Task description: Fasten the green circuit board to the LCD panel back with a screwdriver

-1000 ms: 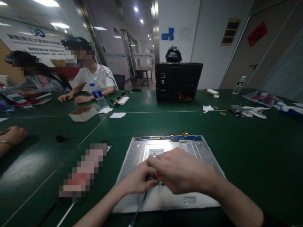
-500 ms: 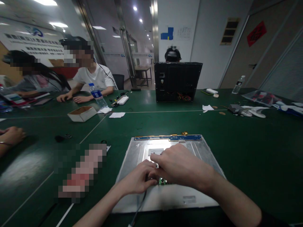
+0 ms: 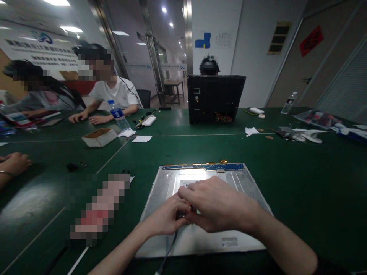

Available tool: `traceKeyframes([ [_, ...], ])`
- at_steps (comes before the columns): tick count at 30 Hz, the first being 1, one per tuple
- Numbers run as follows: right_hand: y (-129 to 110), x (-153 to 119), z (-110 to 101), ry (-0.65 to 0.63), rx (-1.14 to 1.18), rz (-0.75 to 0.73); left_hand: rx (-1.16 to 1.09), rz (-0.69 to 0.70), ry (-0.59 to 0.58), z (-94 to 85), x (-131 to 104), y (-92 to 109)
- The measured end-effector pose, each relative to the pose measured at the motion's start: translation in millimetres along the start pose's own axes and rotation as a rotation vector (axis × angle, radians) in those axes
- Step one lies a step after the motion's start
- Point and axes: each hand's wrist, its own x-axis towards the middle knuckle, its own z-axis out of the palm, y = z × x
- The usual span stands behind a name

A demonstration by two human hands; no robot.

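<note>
A metal-backed display panel [image 3: 243,238] lies flat on the green table in front of me, a blue circuit board strip [image 3: 183,167] running along its far edge. Over its middle, my left hand [image 3: 166,215] is closed, fingers curled, around the end of a dark cable [image 3: 169,250] that trails to the near edge. Touching it from the right is my right hand [image 3: 215,204], its thumb and fingers bent into a pinch. A small reddish bit [image 3: 192,208] shows between the two hands. What the right fingertips hold is hidden.
A black case [image 3: 216,99] with wires stands across the table, a person behind it. Two people sit at the far left; another person's hand [image 3: 17,164] rests nearer. An open box [image 3: 99,137], water bottle [image 3: 117,116], paper and gloves [image 3: 306,134] lie around.
My right hand has shifted slightly, its index finger curling down toward the left fingertips. The green piece seen under the hands is now mostly covered, and a reddish bit shows. The panel stays put.
</note>
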Motion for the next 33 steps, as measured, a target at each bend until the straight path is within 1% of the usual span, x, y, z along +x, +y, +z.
traceKeyframes([
  [3,2.2,0.7,4.9,0.025,-0.068,0.053,0.019,-0.033,-0.002,0.1,-0.1,0.8],
  [6,3.1,1.1,7.3,0.02,-0.112,0.078,0.005,-0.036,-0.006,-1.8,0.3,3.1],
  [11,0.0,-0.2,2.0,0.0,-0.066,0.037,0.012,-0.006,-0.003,-4.1,0.5,4.6],
  [17,-0.5,-1.7,-3.3,-0.033,0.014,-0.055,0.008,0.018,0.028,-0.6,0.0,0.1],
  [22,0.5,-0.1,2.0,0.013,-0.047,0.038,0.018,0.015,0.016,1.4,-0.3,0.1],
  [25,0.5,0.8,3.5,0.011,-0.081,0.069,0.037,-0.003,0.017,0.6,-0.1,1.2],
  [33,-3.0,-1.0,-5.6,-0.045,0.029,-0.061,0.053,-0.022,0.014,1.1,-1.1,0.0],
])
